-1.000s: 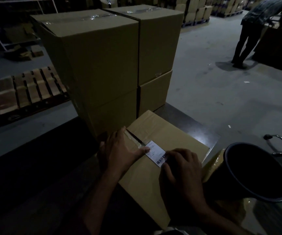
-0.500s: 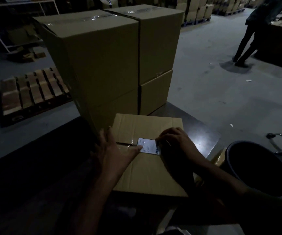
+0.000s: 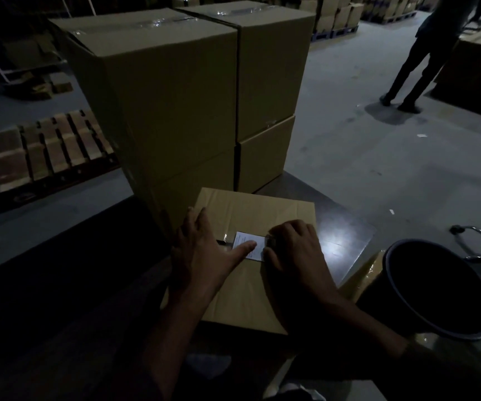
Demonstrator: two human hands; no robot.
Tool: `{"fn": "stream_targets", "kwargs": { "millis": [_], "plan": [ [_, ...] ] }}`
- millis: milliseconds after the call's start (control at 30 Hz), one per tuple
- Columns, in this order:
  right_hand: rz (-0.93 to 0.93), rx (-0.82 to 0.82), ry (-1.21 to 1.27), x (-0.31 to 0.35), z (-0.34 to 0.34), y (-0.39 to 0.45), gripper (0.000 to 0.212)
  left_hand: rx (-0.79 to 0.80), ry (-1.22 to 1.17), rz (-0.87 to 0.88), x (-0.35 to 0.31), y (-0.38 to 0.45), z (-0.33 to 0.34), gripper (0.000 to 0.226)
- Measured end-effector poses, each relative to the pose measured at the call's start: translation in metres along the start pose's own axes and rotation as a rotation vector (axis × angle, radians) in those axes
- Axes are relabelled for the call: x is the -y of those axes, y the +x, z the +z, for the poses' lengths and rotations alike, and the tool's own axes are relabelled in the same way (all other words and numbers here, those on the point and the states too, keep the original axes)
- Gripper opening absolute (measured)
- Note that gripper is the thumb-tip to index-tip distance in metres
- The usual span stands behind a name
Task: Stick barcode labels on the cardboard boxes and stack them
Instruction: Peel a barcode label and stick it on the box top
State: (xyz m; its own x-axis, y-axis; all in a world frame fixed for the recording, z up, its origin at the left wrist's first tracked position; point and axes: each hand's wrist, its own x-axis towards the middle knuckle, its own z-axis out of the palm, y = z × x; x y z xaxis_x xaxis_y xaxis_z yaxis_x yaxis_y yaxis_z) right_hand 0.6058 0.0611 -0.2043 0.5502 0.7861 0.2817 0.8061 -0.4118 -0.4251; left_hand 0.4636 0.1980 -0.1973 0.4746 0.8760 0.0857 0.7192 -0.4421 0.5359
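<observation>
big stack of boxes (image 3: 175, 91) sits right behind the flat box (image 3: 251, 285) on the table (image 3: 346, 227); label (image 3: 251, 243) lies near the box's middle, long edge running toward the stack; left hand (image 3: 204, 256) spread flat, thumb pressing the label; right hand (image 3: 297, 250) curled at its right edge, grip unclear; both equally close

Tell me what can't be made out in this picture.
Head view only:
- Label print: too small and dim, partly under the left hand thumb.
- Label's right edge: hidden by the right hand fingers.
- Bucket contents: lost in darkness.
- Box near edge: behind both forearms.
</observation>
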Motion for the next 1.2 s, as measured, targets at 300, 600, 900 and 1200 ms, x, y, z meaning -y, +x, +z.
{"fn": "stream_targets", "kwargs": {
  "millis": [300, 600, 900, 1200],
  "plan": [
    [0.032, -0.046, -0.018, -0.004, 0.003, 0.000, 0.027, -0.002, 0.007, 0.004, 0.001, 0.001, 0.001, 0.132],
    [0.152, -0.085, 0.011, 0.003, -0.013, -0.028, 0.033, 0.002, -0.067, -0.063, 0.001, 0.004, -0.002, 0.105],
    [0.008, -0.017, -0.004, 0.000, -0.017, -0.039, 0.034, -0.009, -0.093, -0.155, 0.009, -0.005, -0.011, 0.080],
    [-0.114, 0.067, -0.107, -0.013, -0.031, -0.008, 0.044, 0.060, -0.126, -0.248, 0.041, -0.020, -0.050, 0.123]
  ]
}}
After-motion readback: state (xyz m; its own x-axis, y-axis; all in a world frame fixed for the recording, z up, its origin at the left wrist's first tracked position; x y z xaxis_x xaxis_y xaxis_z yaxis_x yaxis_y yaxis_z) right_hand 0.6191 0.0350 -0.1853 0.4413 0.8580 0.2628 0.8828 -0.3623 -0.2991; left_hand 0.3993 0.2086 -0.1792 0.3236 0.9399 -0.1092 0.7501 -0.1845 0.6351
